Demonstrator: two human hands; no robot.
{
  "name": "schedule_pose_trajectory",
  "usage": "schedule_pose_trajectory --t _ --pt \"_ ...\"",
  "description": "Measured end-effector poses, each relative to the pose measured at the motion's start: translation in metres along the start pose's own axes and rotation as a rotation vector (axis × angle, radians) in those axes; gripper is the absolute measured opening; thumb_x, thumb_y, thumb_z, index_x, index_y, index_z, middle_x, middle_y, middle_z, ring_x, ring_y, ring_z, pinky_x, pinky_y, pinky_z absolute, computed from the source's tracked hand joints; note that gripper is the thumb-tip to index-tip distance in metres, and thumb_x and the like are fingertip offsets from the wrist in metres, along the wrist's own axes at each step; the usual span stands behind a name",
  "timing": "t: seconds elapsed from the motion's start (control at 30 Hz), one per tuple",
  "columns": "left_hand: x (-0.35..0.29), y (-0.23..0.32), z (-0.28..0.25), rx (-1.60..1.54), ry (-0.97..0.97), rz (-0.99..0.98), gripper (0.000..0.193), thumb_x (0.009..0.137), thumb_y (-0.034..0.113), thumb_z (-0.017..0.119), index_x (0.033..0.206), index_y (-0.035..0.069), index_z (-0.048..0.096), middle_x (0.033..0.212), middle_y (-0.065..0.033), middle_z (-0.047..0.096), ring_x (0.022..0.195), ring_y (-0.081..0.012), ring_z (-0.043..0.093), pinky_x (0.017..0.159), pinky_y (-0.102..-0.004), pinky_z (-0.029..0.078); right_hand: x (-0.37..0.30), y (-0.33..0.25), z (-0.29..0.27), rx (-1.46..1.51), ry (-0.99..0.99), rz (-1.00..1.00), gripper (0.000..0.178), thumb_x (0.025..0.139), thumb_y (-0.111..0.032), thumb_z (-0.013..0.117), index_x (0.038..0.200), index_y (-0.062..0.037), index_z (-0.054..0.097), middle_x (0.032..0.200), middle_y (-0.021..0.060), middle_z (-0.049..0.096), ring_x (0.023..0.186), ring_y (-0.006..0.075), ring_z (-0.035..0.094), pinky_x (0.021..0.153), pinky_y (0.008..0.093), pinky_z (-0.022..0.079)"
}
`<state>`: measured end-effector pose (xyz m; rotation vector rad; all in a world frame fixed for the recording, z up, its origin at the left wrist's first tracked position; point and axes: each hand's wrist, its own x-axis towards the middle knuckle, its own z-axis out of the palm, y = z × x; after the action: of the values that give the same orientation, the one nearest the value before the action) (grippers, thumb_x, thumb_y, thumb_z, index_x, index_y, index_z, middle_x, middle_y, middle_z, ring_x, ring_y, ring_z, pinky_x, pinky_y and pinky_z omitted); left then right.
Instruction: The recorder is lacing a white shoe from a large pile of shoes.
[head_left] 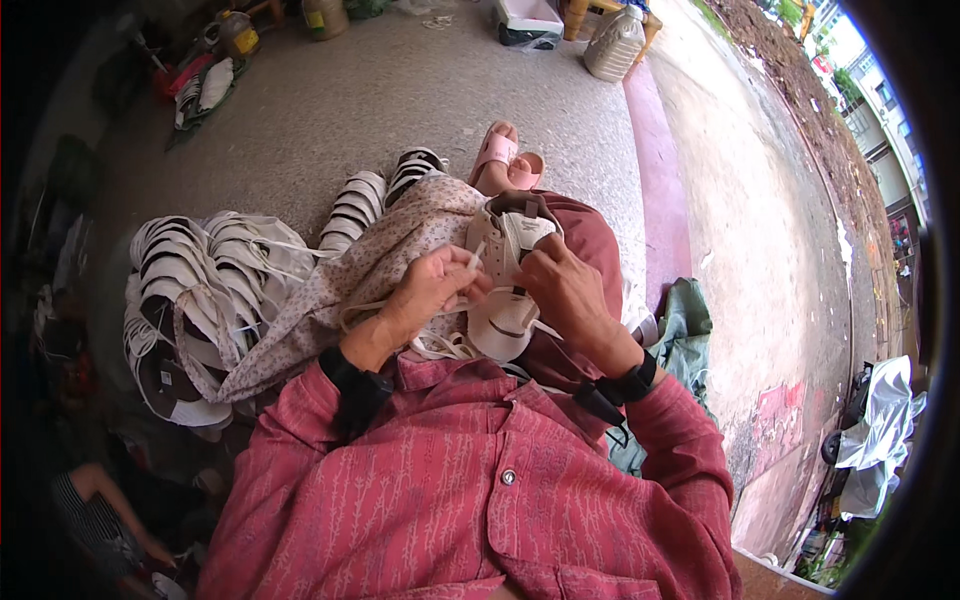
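A cream sneaker [497,322] lies on my lap, its toe toward me and its brown-lined opening away from me. Beside its left side, my left hand [432,287] pinches a thin white lace end [477,257] between thumb and fingers. My right hand [568,292] is over the shoe's right side, near the tongue [527,232], with its fingers curled closed. Whatever those fingers grip is hidden. Loose pale laces [440,345] gather below my left hand, next to the toe.
Stacked white and dark shoe pieces with laces [180,290] stand at my left, beside a flowered cloth [400,235] over my leg. A green cloth [685,320] lies at the right. Farther off are a large plastic jug [615,45] and a white bin [528,17].
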<state>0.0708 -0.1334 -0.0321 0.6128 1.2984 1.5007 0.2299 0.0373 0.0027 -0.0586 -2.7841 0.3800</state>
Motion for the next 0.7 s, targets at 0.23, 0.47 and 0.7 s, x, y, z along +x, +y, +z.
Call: schedule_pose_trajectory --t 0.23,0.47,0.7 --pt "-0.004 -0.007 0.004 0.303 -0.074 -0.037 0.017 0.096 0.017 0.060 0.095 0.000 0.063 0.082 -0.0043 0.066 0.070 -0.0063 0.057 0.060 -0.0207 0.045 -0.017 0.000 -0.009 1.084 0.022 0.586 0.017 0.098 -0.018 0.057 0.097 -0.0025 0.062 0.087 0.0040 0.066 0.069 0.0141 0.064 0.060 0.0270 0.051" --pt "-0.008 0.002 0.019 0.718 0.067 0.174 0.020 0.093 0.016 0.062 0.088 -0.002 0.065 0.073 -0.0024 0.062 0.067 -0.0090 0.054 0.063 -0.0275 0.046 -0.034 0.015 -0.026 1.228 0.365 0.674 0.019 0.100 -0.020 0.057 0.100 -0.0011 0.059 0.081 0.0091 0.069 0.062 0.0125 0.064 0.056 0.0235 0.052" --pt "0.001 0.000 0.027 0.896 0.108 0.292 0.019 0.088 0.017 0.061 0.081 -0.001 0.061 0.064 -0.0099 0.059 0.057 -0.0130 0.054 0.055 -0.0332 0.044 -0.035 0.022 -0.034 1.147 0.331 0.689 0.019 0.099 -0.018 0.058 0.102 0.0004 0.060 0.079 0.0086 0.068 0.058 0.0118 0.061 0.055 0.0221 0.049"
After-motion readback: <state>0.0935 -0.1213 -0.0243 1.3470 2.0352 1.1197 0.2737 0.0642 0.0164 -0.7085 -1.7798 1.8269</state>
